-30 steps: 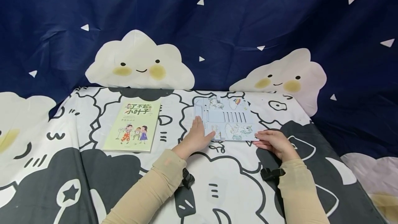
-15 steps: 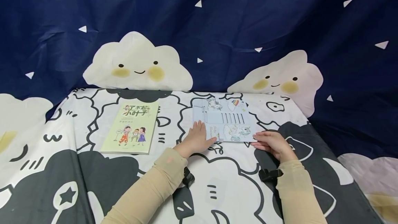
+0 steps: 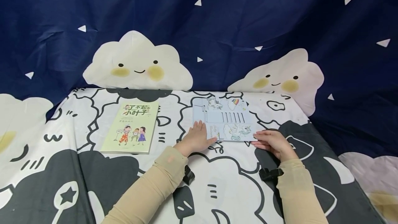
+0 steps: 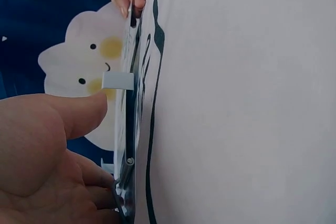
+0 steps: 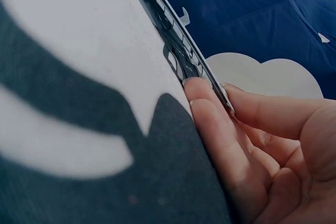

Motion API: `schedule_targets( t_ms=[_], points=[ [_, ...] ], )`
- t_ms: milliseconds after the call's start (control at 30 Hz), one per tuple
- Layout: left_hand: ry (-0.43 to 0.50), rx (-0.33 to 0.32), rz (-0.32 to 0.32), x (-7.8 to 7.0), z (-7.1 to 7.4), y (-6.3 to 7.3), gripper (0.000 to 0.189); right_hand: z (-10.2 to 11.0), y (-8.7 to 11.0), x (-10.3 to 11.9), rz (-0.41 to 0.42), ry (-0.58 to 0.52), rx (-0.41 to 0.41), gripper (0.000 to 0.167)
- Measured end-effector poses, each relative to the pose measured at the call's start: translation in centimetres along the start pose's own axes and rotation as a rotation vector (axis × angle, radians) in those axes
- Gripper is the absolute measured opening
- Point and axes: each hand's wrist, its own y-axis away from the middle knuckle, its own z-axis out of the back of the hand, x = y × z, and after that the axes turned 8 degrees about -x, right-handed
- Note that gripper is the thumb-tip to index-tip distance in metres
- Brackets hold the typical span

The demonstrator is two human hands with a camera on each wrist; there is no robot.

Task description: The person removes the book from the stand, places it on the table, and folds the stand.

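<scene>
A light blue book stand (image 3: 230, 117) with unicorn and rainbow prints lies nearly flat on the patterned cloth. At its near right corner my right hand (image 3: 275, 142) pinches the edge, thumb on top and fingers beneath, as the right wrist view shows with the stand's edge (image 5: 191, 51). My left hand (image 3: 196, 138) rests at the stand's near left corner, fingers extended and thumb spread. In the left wrist view a small pale clip (image 4: 118, 80) sticks up near the left thumb (image 4: 86, 115), and a bent wire (image 4: 124, 177) shows by the fingers, whose tips are partly hidden.
A pale green book (image 3: 132, 127) with cartoon children on its cover lies to the left of the stand. Black and white cartoon cloth (image 3: 228, 182) covers the surface. Behind its far edge hangs a dark blue curtain (image 3: 217, 27) with cloud prints.
My left hand has slid slightly nearer along the stand's left side, its thumb farther right. The right hand keeps its pinch on the corner. The stand is nearly unmoved.
</scene>
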Motion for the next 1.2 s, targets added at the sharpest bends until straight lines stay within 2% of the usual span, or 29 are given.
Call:
schedule_targets(
  t_ms=[100, 300, 567, 767, 900, 1200],
  points=[
    [0.001, -0.005, 0.001, 0.1, -0.1, -0.1, 0.084, 0.0, 0.0, 0.0, 0.000, 0.006, -0.004, 0.052],
    [0.043, -0.038, 0.043, -0.4, -0.2, 0.0, 0.092, 0.0, 0.2, 0.1, -0.006, 0.002, -0.008, 0.052],
    [-0.098, -0.050, 0.046, -1.2, -0.3, -0.6, 0.098, -0.1, 0.3, 0.2, -0.020, -0.008, -0.007, 0.051],
    [-0.207, -0.047, 0.033, -1.8, -0.1, -0.8, 0.082, -0.1, 0.2, 0.2, -0.020, -0.007, -0.009, 0.049],
    [-0.232, -0.050, 0.038, -2.2, 0.2, -0.8, 0.071, 0.0, 0.1, 0.1, -0.021, -0.016, -0.007, 0.049],
    [-0.250, -0.055, 0.063, -2.4, 0.0, -1.1, 0.071, 0.0, 0.1, 0.2, -0.020, -0.033, 0.005, 0.047]
  ],
)
